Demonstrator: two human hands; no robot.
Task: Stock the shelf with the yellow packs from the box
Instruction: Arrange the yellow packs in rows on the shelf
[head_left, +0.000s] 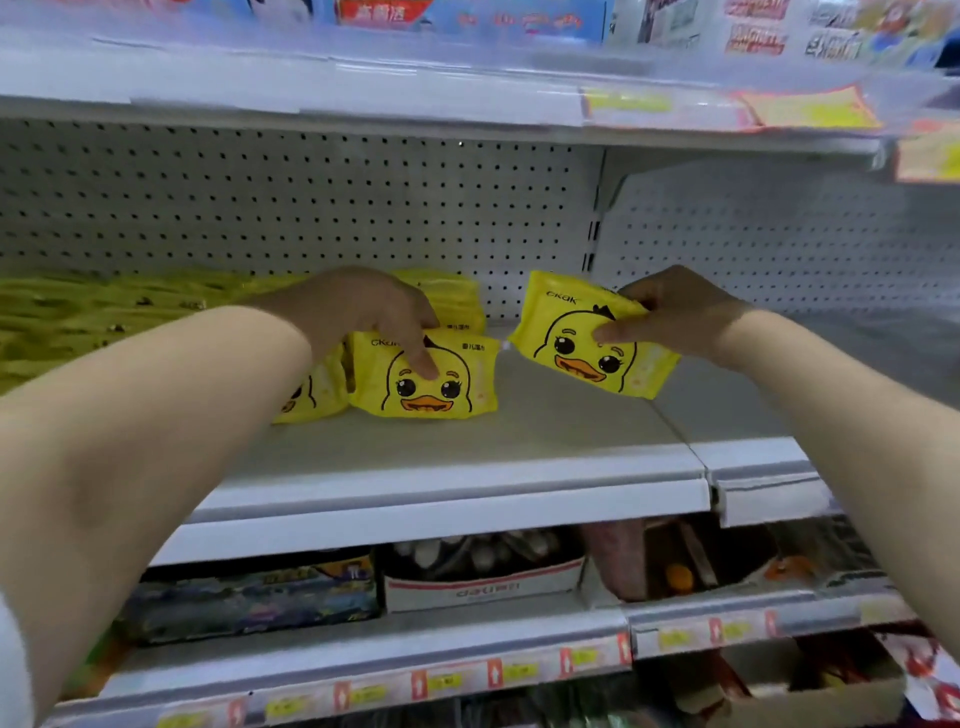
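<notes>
Left hand (358, 306) and right hand (680, 312) grip yellow packs (582, 348) at shelf (545, 436).

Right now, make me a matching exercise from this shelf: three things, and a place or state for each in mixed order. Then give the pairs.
1 right hand
2 left hand
3 white box

a below the middle shelf
b grips the tilted pack
c on the upright pack

Pairs: 1-b, 2-c, 3-a
</notes>
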